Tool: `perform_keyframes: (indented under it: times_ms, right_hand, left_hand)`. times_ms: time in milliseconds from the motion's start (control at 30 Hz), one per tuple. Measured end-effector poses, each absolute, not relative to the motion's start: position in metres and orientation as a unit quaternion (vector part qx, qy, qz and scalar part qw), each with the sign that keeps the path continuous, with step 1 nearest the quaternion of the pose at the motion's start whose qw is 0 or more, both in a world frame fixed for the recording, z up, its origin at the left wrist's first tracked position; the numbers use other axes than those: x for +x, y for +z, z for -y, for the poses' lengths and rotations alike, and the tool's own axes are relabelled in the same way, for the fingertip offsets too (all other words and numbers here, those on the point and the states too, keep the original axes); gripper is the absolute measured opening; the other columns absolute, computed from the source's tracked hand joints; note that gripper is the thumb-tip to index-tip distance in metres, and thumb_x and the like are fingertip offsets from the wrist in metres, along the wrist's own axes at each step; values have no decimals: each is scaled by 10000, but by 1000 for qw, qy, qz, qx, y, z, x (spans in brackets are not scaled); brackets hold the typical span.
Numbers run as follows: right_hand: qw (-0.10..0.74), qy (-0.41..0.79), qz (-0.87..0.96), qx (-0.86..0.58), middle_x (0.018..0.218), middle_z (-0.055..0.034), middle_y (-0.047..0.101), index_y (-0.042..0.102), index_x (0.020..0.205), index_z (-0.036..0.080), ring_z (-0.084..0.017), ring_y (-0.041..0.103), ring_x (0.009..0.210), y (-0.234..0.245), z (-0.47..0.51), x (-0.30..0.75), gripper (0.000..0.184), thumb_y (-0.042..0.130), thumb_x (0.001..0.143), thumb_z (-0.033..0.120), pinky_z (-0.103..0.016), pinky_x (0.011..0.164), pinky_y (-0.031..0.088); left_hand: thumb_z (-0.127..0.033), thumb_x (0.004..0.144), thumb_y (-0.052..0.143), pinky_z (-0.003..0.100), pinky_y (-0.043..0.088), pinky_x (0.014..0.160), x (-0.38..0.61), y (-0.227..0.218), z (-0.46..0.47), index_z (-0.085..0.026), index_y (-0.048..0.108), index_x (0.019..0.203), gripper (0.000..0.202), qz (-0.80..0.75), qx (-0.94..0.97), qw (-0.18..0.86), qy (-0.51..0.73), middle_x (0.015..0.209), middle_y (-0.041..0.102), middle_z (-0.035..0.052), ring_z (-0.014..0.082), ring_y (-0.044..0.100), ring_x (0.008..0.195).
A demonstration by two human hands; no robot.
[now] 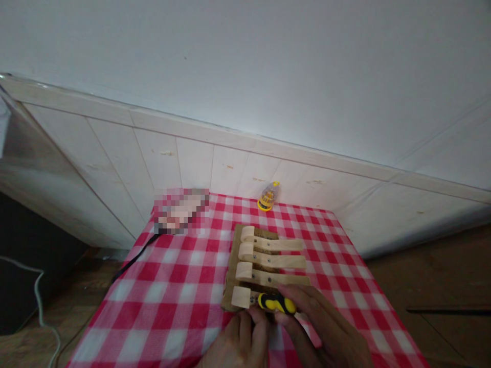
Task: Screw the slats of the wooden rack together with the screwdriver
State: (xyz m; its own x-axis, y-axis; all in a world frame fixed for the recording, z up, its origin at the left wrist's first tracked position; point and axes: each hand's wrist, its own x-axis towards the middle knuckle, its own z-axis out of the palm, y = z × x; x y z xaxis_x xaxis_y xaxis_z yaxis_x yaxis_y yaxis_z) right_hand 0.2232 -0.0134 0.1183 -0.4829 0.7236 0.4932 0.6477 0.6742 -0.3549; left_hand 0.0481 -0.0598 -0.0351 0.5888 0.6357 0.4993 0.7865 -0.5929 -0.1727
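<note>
My right hand (326, 322) grips the yellow and black handle of a screwdriver (276, 303). The screwdriver lies almost level, its tip pointing left to the nearest wooden piece (241, 297). Curled fingers of my left hand (240, 340) press together at the near edge of the brown board (229, 278), just below the tip; what they pinch is hidden. Farther up the board sit three similar pale wooden pieces, one of them a curved block (244, 271) with a flat strip (287, 278) reaching right. Dark screw heads show on these strips.
A red and white checked cloth (172, 301) covers the table. At the back stands a clear container with yellow parts (269, 196). A blurred-out object (182, 210) with a black strap (140, 253) lies at back left. White panelling (230, 166) borders the far edge.
</note>
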Motion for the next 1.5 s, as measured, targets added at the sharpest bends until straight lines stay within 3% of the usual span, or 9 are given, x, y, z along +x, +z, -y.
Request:
perform_keyframes:
  times_ms: [133, 300, 500, 700, 967, 1200, 1500]
  right_hand:
    - [323, 64, 848, -414, 1076, -42, 839, 708, 1259, 251, -190, 832, 936, 118, 12, 222, 235, 647, 1033, 273, -242, 814, 699]
    - [343, 70, 840, -415, 1147, -59, 827, 714, 1207, 250, -222, 823, 1030, 116, 12, 221, 209, 688, 1000, 268, -272, 853, 698]
    - [361, 109, 837, -396, 1099, -27, 835, 754, 1184, 285, -193, 829, 976, 119, 11, 218, 197, 679, 1007, 245, -236, 839, 694]
    - [326, 88, 863, -376, 1225, -53, 823, 733, 1310, 268, -214, 813, 1091, 121, 11, 225, 306, 657, 1016, 232, -272, 925, 682]
    - [342, 56, 838, -422, 1053, -30, 849, 750, 1207, 277, -203, 842, 898, 120, 12, 222, 211, 693, 1008, 320, -233, 770, 700]
    - [343, 67, 832, -431, 1018, -34, 838, 743, 1178, 265, -199, 833, 860, 119, 12, 221, 192, 704, 1010, 348, -238, 724, 701]
    - [365, 97, 832, -407, 1076, -52, 835, 751, 1124, 251, -216, 831, 975, 115, 10, 218, 140, 708, 1002, 305, -267, 812, 707]
  left_hand:
    - [-187, 1017, 500, 322, 548, 610, 48, -41, 58, -15, 616, 1299, 349, 406, -869, 196, -204, 1048, 676, 186, 206, 618, 756]
    - [-189, 1014, 511, 301, 540, 597, 47, -40, 57, -12, 621, 1285, 342, 388, -878, 196, -201, 1049, 673, 178, 196, 620, 753]
    - [-167, 997, 508, 303, 539, 587, 47, -34, 55, 5, 626, 1264, 339, 391, -874, 200, -209, 1032, 671, 184, 203, 625, 747]
    - [-184, 1000, 511, 299, 539, 584, 49, -41, 56, -13, 647, 1219, 309, 399, -869, 200, -216, 1009, 671, 174, 198, 621, 742]
    - [-190, 1008, 479, 327, 551, 619, 48, -46, 56, -16, 629, 1291, 365, 402, -866, 199, -221, 1069, 660, 188, 207, 605, 775]
    - [-182, 1003, 499, 304, 535, 597, 49, -42, 55, -22, 630, 1286, 350, 399, -865, 205, -223, 1061, 658, 176, 198, 602, 765]
    - [-188, 1002, 527, 308, 528, 585, 48, -39, 54, -9, 618, 1263, 329, 393, -869, 199, -225, 1029, 653, 170, 197, 604, 744]
